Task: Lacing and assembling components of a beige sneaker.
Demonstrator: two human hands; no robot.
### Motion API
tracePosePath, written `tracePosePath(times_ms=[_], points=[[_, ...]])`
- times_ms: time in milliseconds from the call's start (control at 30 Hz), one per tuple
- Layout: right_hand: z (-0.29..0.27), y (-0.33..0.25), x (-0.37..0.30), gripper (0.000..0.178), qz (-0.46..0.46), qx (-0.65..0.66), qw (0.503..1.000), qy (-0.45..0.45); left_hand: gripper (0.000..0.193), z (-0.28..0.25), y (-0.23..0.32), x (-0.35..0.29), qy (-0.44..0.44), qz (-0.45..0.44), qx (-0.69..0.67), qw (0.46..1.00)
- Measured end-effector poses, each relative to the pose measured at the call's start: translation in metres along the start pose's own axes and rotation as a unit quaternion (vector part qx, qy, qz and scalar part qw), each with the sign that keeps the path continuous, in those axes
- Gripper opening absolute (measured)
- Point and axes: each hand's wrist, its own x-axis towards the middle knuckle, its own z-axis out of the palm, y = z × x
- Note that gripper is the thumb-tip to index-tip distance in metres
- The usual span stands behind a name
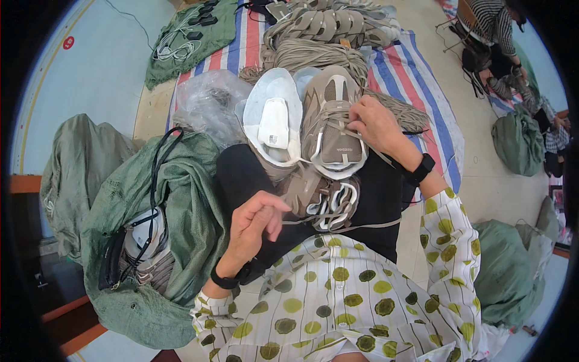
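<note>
A brown shoe upper lies over my dark-trousered lap, its toe pointing away from me. Beside its laced front is my right hand, fingers pinched on a flat beige shoelace. To the left, a second upper shows its pale lining and a white label-bearing pad. Nearer to me, a bunched brown upper with white-edged eyelet loops rests against them. My left hand hovers by that bunch, its fingers curled; whether they grip a lace is hidden.
Bundled beige laces and stacked uppers lie ahead on a striped sheet. Clear plastic sits left of the uppers. A green sack with shoe parts stands at my left. Another person sits at far right.
</note>
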Motion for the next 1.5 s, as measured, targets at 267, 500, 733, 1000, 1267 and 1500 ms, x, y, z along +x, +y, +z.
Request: tracePosePath(times_ms=[267, 500, 733, 1000, 1267, 1500], points=[[-0.045, 0.004, 0.013, 0.015, 0.138, 0.109, 0.962, -0.206, 0.026, -0.061, 0.031, -0.033, 0.128, 0.175, 0.608, 0.764], [-0.04, 0.027, 0.002, 0.019, 0.177, 0.426, 0.851, -0.249, 0.027, -0.18, 0.065, -0.086, 0.273, 0.126, 0.805, 0.511], [0.002, 0.045, -0.009, 0.016, 0.237, 0.401, 0.872, -0.146, 0.023, -0.262, 0.081, -0.131, 0.384, -0.05, 0.781, 0.49], [0.016, 0.057, -0.019, 0.016, 0.259, 0.376, 0.885, -0.089, 0.02, -0.082, -0.008, 0.056, 0.19, 0.146, 0.589, 0.772], [-0.017, 0.084, -0.076, 0.014, 0.217, -0.219, 0.951, -0.026, 0.017, 0.024, -0.051, 0.169, 0.135, 0.155, 0.582, 0.786], [-0.006, -0.006, -0.055, 0.013, 0.124, 0.277, 0.952, 0.046, 0.014, 0.016, -0.04, 0.198, 0.062, 0.014, 0.596, 0.801]])
